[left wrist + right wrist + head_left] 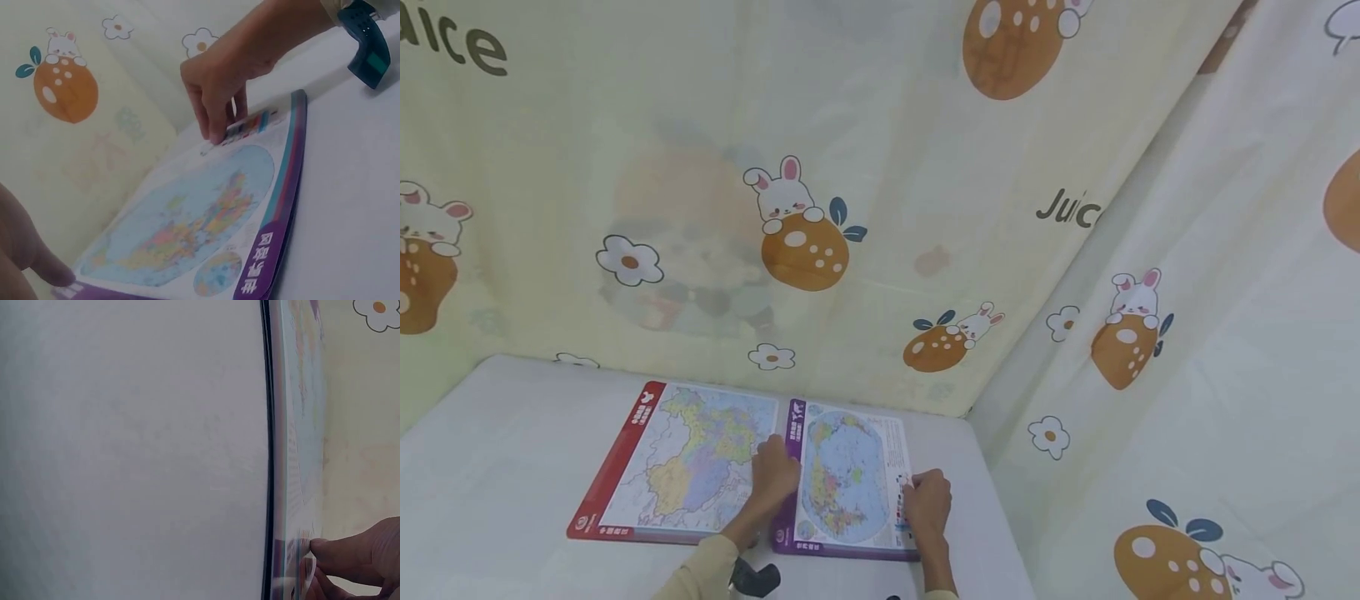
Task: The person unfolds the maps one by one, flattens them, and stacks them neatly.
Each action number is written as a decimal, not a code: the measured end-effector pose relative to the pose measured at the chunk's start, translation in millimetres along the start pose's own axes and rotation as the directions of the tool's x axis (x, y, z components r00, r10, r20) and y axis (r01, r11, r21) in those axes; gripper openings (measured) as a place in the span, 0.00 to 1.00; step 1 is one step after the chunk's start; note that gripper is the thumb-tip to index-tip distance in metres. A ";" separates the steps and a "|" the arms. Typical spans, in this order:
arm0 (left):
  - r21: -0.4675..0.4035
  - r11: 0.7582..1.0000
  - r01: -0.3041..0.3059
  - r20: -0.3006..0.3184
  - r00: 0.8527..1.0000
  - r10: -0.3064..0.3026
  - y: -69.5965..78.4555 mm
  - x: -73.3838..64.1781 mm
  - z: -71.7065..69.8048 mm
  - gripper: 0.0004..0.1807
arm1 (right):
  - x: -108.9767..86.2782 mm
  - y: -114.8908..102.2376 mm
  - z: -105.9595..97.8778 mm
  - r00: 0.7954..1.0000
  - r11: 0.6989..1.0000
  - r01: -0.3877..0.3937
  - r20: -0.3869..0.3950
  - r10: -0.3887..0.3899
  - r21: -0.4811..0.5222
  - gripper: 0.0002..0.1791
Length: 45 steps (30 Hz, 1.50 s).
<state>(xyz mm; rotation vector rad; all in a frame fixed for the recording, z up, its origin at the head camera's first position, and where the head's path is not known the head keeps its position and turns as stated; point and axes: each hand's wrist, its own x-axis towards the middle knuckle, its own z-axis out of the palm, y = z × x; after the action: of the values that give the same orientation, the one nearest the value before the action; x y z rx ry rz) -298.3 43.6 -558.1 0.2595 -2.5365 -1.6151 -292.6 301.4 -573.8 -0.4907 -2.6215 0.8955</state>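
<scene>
A world map (850,475) with a purple border lies on the white table in front of me. My left hand (775,473) grips its left edge, fingers curled; in the left wrist view, the left thumb (53,272) lies on the purple border (265,262). At the opposite edge my right hand (928,502) pinches the map, its fingertips over the row of small coloured pictures. From the right wrist view, the hand's thumb (337,550) presses the glossy map surface, and the stacked layers of the edge (270,456) show side-on.
Left of the world map lies a China map (700,458) with a red border, close beside my left hand. A printed curtain (880,333) with rabbits and oranges hangs behind and to the right of the table (490,467). Dark camera gear (756,577) sits by the left wrist.
</scene>
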 end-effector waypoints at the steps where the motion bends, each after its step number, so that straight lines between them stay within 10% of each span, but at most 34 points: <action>1: -0.016 1.000 -0.003 -0.006 1.000 0.003 -1.5 1.8 0.1 0.17 | -0.3 0.0 0.4 1.000 1.000 0.005 -0.012 -0.005 -0.001 0.14; 15: -0.164 0.985 -0.045 -0.049 0.998 0.037 -13.9 8.9 -3.7 0.21 | 2.8 3.8 2.6 0.996 0.996 -0.037 -0.073 0.043 0.085 0.11; 34: -0.341 0.940 -0.010 0.046 0.999 0.027 -17.7 17.1 -16.8 0.24 | 13.3 5.3 -8.5 0.988 0.950 -0.144 -0.019 0.155 0.278 0.08; 45: -0.320 0.948 -0.003 0.048 0.999 0.019 -19.7 17.2 -27.1 0.25 | 23.2 6.6 -19.6 0.977 0.948 -0.209 0.009 0.213 0.240 0.08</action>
<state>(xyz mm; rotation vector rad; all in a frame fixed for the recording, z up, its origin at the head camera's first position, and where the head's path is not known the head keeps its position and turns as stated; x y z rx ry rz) -308.2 7.9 -564.3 0.1717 -2.2537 -2.0155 -303.8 326.3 -558.8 -0.7186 -2.4320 1.2502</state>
